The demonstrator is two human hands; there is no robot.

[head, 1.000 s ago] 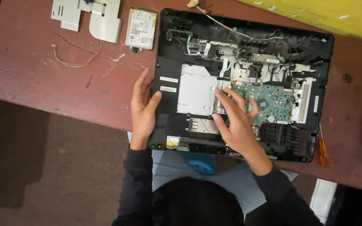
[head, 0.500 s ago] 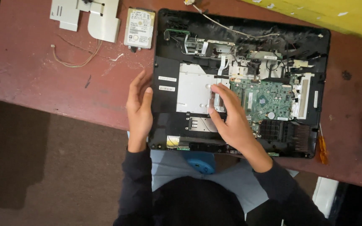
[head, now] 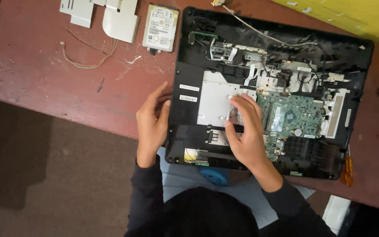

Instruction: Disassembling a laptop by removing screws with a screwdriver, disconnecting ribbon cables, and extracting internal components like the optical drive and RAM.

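An opened black computer chassis [head: 189, 52] is laid flat on a worn reddish surface [head: 44, 74], its near edge hanging slightly over the front of it toward the person. The left hand [head: 152, 123] is pressed against the chassis's left rim, fingers loosely spread and closed on nothing. The right hand [head: 244, 131] is laid on the silver metal plate [head: 213, 94] at the centre, fingertips pinched narrowly at its right edge beside the green circuit board [head: 297, 116]; whether the plate is actually gripped cannot be told. The chassis is judged broad, stiff and fairly heavy, best steadied or lifted by its plastic rims with both hands. The plate is judged thin, rigid and light, with possibly sharp edges, and is best taken by its free edges. The board and the thin white cables [head: 259, 31] above it are judged fragile and are better left untouched. A bare hard drive [head: 160, 28] and pale plastic covers [head: 119, 19] are set well apart at the far left.
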